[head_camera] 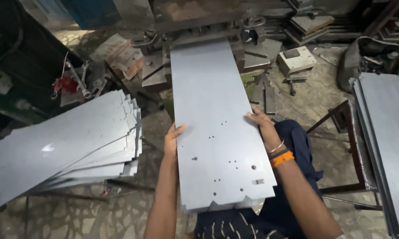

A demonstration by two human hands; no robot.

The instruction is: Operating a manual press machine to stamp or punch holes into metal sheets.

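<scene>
- While both bare hands frame it, a long grey sheet-metal panel with small punched holes and a notched near edge (217, 128) runs from the person's lap at 6 o'clock up to the press at 12 o'clock.
- Its far end lies under the dark steel press machine (195, 20); its near end rests on top of a few matching sheets above the dark blue trousers (292, 141).
- At 9 o'clock of the panel, the left hand (173, 140) lies flat against the long edge, fingers held together and pointing up along it, the thumb tip resting on the top face.
- At 3 o'clock of the panel, the right hand (260, 121) grips the opposite long edge, fingers close together and laid over the top face; whether the thumb curls underneath cannot be told.
- That wrist wears a silver bangle and an orange thread band (280, 155).
- Far out at 9 o'clock, a fanned stack of the same grey punched sheets (62, 141) sits on a low stand, well apart from the left hand.
- Another pile of grey sheets (385, 132) rests at 3 o'clock on a rusty brown metal frame stand (341, 132).
- Toward 10 o'clock, several steel spanners (82, 82) lie near a red object on the cluttered floor.
- Toward 1 o'clock, a small cream-coloured box (295, 59) sits among scrap metal pieces.
</scene>
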